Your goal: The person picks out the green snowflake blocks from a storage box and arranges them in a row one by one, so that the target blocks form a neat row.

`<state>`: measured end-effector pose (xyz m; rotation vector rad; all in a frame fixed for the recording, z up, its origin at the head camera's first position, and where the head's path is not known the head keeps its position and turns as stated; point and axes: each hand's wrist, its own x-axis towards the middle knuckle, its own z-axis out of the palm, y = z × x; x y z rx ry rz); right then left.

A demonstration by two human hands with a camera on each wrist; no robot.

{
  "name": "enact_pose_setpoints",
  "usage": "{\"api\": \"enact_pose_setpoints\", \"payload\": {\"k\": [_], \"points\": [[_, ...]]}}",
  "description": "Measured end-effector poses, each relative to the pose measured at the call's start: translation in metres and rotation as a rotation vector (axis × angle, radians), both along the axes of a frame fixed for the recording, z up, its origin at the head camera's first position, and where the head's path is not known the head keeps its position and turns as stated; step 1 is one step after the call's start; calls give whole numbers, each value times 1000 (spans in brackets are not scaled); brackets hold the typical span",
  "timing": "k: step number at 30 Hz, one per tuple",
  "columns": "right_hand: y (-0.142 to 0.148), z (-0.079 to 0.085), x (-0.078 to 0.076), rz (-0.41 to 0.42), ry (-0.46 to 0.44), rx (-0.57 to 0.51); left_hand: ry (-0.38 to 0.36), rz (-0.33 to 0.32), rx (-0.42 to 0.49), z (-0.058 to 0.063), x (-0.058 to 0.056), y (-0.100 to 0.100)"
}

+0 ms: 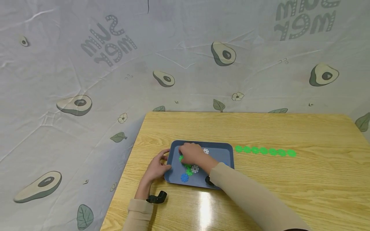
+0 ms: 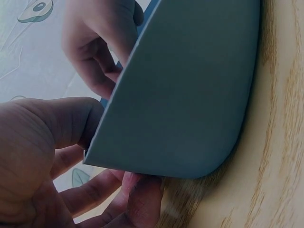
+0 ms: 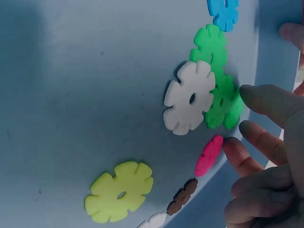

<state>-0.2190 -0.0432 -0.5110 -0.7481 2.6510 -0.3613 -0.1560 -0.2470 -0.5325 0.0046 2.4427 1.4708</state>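
My left hand (image 1: 156, 166) holds the left side of a blue-grey tray (image 1: 218, 157), thumb over the rim and fingers below the corner in the left wrist view. Over the tray's left part reaches my right hand (image 1: 191, 154). In the right wrist view its fingertips are spread right at the edge of a small pile of green notched flower discs (image 3: 219, 110). A white notched disc (image 3: 179, 105) overlaps that pile. One finger lies close to a pink disc (image 3: 209, 156) standing near the tray wall. A blue disc (image 3: 224, 19) is just past the green ones.
A yellow-green disc (image 3: 105, 199) and a brown disc (image 3: 182, 196) lie elsewhere in the tray. Right of the tray, several green discs (image 1: 263, 150) form a straight row on the wooden table (image 1: 289, 186). Behind the table hangs an avocado-print cloth (image 1: 190, 80).
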Motion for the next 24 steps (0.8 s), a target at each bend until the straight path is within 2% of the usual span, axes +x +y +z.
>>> {"api": "enact_pose_setpoints", "payload": {"k": [15, 24], "points": [[-4, -7, -1, 33, 32, 39, 4, 0, -10, -1, 0, 1], [-2, 2, 6, 16, 0, -56, 8, -3, 1, -3, -1, 0]]}}
